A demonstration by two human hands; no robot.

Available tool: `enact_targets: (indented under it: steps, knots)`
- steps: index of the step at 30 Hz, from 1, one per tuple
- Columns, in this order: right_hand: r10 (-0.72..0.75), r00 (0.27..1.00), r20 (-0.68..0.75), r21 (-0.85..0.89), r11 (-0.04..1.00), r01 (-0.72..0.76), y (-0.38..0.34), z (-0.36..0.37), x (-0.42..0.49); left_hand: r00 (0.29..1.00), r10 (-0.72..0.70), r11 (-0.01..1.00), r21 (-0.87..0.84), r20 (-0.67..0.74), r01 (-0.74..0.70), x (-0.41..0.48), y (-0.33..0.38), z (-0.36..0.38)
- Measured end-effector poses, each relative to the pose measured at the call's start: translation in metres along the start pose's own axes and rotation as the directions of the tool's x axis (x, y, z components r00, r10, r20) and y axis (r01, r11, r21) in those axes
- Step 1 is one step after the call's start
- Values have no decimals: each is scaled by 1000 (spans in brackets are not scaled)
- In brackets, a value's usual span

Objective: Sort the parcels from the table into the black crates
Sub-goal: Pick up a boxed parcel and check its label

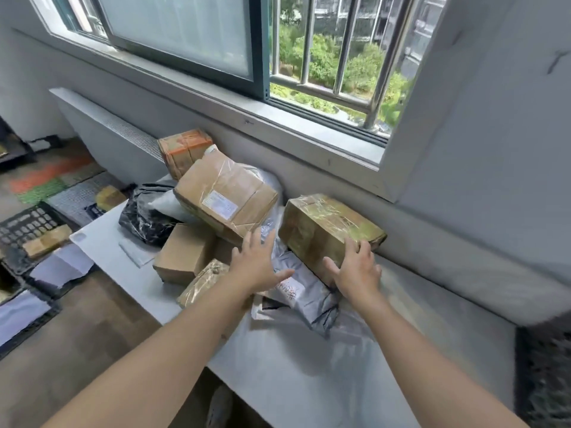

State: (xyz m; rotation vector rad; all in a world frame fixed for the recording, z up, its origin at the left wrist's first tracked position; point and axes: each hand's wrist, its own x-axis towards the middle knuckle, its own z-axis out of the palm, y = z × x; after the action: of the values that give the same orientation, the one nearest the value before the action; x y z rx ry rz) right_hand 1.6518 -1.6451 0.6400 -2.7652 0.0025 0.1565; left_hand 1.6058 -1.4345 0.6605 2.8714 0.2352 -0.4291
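Parcel pile: parts hidden, cropped or unreadable

The label (220, 202) on the large cardboard box (227, 200) was too small to read. The grey mailer (304, 293) lay partly hidden by the taped box (324, 227) and the right hand (355, 270). The orange-taped box (182, 149) stood half behind the large one. The left black crate (24, 225) and the blurred right black crate (543, 375) were cut off at the edges.

- Tape-wrapped brown box (327, 227) lies on the white table (278, 375).
- Labelled brown box (225, 202) tilts atop other parcels (185, 254).
- Black crate (27, 223) sits left, on the floor.

Bright daylight from window (336, 54), edges blurred, perhaps warped
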Motion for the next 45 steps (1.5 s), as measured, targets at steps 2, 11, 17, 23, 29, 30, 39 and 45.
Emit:
enact_targets:
  steps: [2, 11, 17, 23, 29, 30, 39, 45]
  knots:
    - [62, 996, -66, 79, 995, -57, -1, 3, 6, 999, 42, 998, -38, 12, -42, 25, -5, -5]
    - [556, 831, 7, 599, 663, -449, -12, 2, 33, 954, 285, 827, -529, 98, -193, 147, -9, -41]
    - [549, 832, -80, 669, 648, -363, -11, -11, 28, 925, 377, 613, -762, 50, -209, 158, 3, -40]
    - [486, 833, -264, 723, 671, -162, -7, -70, 31, 827, 500, 378, -794, -257, -476, 138, 20, -86]
    - [676, 717, -168, 789, 528, -313, -4, -115, 37, 681, 683, 326, -725, -262, -606, 117, 22, -110]
    - [658, 739, -145, 790, 527, -314, -2, -118, 36, 654, 702, 314, -702, -282, -639, 113, 24, -110]
    - [182, 976, -122, 783, 622, -18, 1, -129, 2, 827, 398, 375, -753, -397, -541, 98, 34, -115]
    - [248, 937, -245, 744, 667, 18, -4, -136, -3, 888, 289, 491, -741, -358, -458, 96, 43, -113]
